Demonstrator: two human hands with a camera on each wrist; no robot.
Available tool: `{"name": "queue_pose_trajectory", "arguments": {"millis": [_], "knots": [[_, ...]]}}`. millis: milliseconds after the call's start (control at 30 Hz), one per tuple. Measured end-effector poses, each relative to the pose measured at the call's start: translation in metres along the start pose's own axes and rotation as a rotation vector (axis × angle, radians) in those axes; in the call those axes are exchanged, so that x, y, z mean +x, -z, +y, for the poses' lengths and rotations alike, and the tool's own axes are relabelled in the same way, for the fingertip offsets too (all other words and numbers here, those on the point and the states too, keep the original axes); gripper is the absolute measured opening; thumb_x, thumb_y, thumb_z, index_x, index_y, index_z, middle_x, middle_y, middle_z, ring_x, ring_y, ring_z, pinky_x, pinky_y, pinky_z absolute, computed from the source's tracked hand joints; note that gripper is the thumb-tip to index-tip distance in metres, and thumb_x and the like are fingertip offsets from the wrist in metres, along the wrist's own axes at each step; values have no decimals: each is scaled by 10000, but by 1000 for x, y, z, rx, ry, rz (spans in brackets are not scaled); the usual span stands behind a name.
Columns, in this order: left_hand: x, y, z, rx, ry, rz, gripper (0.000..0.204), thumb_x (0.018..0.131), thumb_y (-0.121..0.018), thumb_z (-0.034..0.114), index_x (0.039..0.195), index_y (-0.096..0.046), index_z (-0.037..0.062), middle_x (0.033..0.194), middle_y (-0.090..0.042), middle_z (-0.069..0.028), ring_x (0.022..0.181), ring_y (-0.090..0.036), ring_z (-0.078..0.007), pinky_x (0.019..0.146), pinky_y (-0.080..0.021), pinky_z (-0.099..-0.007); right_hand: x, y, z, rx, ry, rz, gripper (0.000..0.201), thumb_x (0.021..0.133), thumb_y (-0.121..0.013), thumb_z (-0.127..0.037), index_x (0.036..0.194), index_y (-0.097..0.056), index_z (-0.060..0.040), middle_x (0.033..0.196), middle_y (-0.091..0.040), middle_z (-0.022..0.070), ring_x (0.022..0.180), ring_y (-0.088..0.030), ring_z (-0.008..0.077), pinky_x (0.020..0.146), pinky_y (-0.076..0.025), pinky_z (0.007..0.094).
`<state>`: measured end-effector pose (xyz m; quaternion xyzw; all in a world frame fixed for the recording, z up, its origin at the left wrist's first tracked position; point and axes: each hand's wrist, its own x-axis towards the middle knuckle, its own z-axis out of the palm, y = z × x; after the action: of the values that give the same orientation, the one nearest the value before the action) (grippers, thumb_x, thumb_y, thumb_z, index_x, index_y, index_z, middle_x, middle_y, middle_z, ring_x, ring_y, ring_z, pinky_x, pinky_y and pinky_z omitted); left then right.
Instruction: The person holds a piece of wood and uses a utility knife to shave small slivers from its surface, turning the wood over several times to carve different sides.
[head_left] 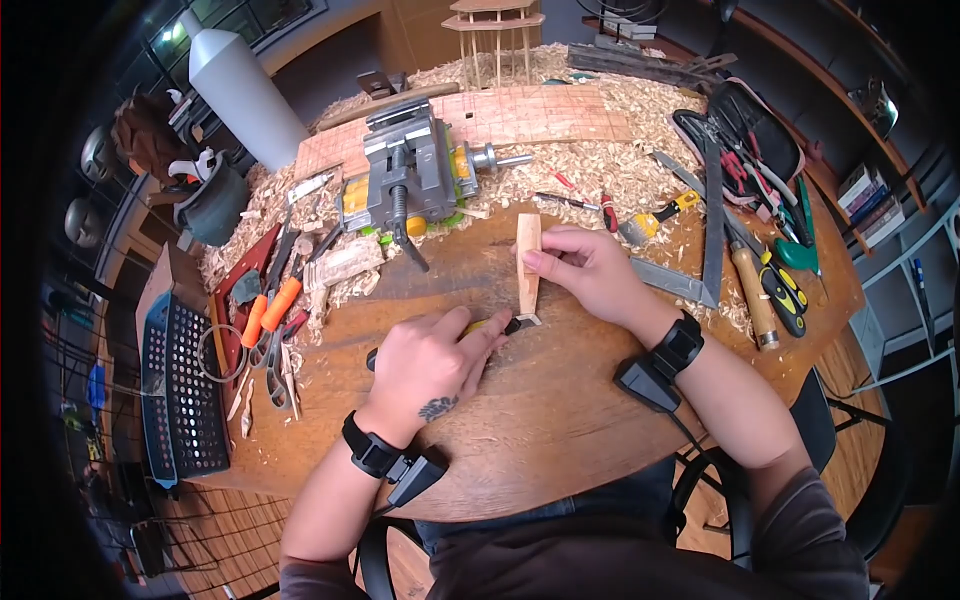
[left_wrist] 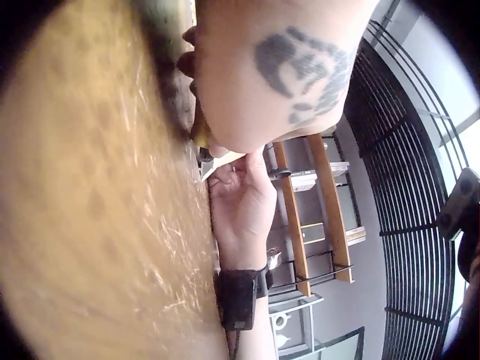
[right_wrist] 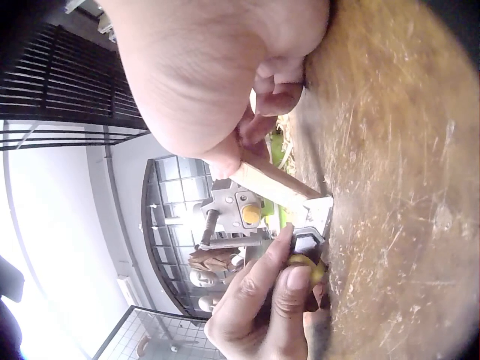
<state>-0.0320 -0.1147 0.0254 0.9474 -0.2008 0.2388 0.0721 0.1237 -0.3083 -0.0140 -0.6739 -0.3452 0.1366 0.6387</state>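
Low over the wooden table, my left hand grips a yellow-and-black utility knife, its handle mostly hidden under the palm. The knife's short blade lies close to the tabletop, right at the lower end of a pale, tapered wood piece. My right hand pinches that wood piece between thumb and fingers, holding it on a slant with its lower end near the table. In the right wrist view, the wood's end meets the blade.
Beyond the hands stands a grey vise on a bed of wood shavings. A metal square, a yellow-handled scraper and a wooden handle lie to the right. Orange-handled tools and a perforated basket are at left.
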Motion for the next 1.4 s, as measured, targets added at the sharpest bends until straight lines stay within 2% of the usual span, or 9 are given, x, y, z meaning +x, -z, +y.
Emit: {"name": "queue_pose_trajectory", "arguments": {"millis": [133, 233, 300, 733, 800, 1067, 1133, 1200, 1400], "knots": [[3, 2, -1, 8, -9, -6, 320, 869, -792, 203, 1188, -792, 173, 703, -531, -51, 584, -598, -241, 513, -481, -375, 1, 1, 0, -20, 2, -7, 270, 998, -744, -257, 1044, -766, 9, 880, -661, 2, 775, -587, 56, 698, -487, 248], [8, 0, 0, 42, 21, 77, 327, 867, -797, 202, 1193, -794, 175, 697, -519, -50, 574, -585, -237, 511, -469, -373, 1, 6, -6, -134, -78, -72, 237, 1010, -726, -199, 1116, -756, 11, 967, -676, -16, 851, -583, 34, 728, -472, 221], [12, 0, 1, 49, 35, 116, 336, 870, -798, 198, 1205, -792, 175, 695, -506, -51, 567, -570, -236, 514, -459, -375, 0, 4, -8, -108, -64, -60, 234, 1009, -727, -203, 1107, -756, 8, 955, -669, -22, 838, -573, 33, 721, -464, 221], [7, 0, -2, 29, 7, 87, 341, 878, -783, 193, 1218, -778, 162, 723, -542, -62, 599, -597, -247, 538, -487, -386, 1, 3, 2, -47, -47, -59, 231, 1012, -724, -193, 1116, -754, 11, 971, -667, -19, 845, -580, 31, 730, -474, 222], [6, 4, -5, 2, -25, -29, 327, 881, -782, 205, 1206, -782, 169, 720, -551, -54, 604, -610, -243, 523, -491, -384, 1, 3, 0, -60, -38, -55, 233, 1013, -723, -190, 1120, -752, 15, 978, -668, -17, 850, -585, 32, 730, -477, 219], [3, 0, 2, 46, -14, 15, 326, 867, -795, 203, 1192, -791, 175, 707, -538, -48, 571, -592, -233, 504, -480, -374, 1, 0, 2, -6, -34, -46, 240, 1018, -716, -175, 1136, -741, 32, 989, -670, -5, 877, -607, 38, 737, -484, 209], [5, -1, 4, 36, -19, 35, 335, 864, -798, 198, 1198, -789, 173, 714, -540, -49, 567, -589, -232, 504, -476, -372, 0, -2, 4, 21, -8, 12, 283, 995, -745, -266, 1067, -769, 6, 881, -679, 26, 777, -606, 77, 703, -498, 263], [9, 0, 5, 90, 36, 73, 351, 859, -802, 185, 1210, -787, 171, 725, -539, -53, 567, -586, -233, 511, -471, -374, 0, 0, 2, 8, -19, 2, 281, 995, -744, -265, 1067, -769, 6, 877, -678, 22, 772, -604, 75, 698, -496, 264], [8, -3, 2, 84, 2, 70, 377, 866, -796, 179, 1242, -770, 166, 729, -537, -58, 586, -590, -240, 538, -479, -377, 0, 0, 0, -9, -22, -15, 273, 998, -741, -266, 1060, -773, -2, 860, -670, 13, 759, -597, 68, 688, -490, 262]]}}
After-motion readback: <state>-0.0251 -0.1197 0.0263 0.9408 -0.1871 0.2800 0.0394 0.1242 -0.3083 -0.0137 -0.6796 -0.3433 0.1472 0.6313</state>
